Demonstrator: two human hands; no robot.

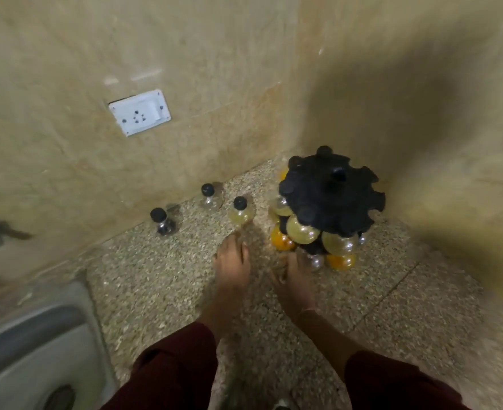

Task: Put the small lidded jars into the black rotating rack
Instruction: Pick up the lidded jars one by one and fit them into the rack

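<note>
our left hand empty, fingers extended | yellow-filled jar upright just beyond its fingertips | right hand at rack base, grasp unclear

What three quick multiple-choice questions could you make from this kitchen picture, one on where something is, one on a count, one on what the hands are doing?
1. Where does the black rotating rack stand?
A. In the sink
B. In the counter's corner by the walls
C. On the floor

2. How many small jars stand loose on the counter, outside the rack?
A. Three
B. One
C. Six

3. What is the left hand doing?
A. Gripping a jar
B. Resting in the sink
C. Reaching, empty, towards the nearest jar

Answers:
1 B: the rack sits where two walls meet.
2 A: the nearest jar, a middle jar and a dark-filled jar stand left of the rack.
3 C: its fingers are just short of that jar; the right hand is at the rack's base.
</note>
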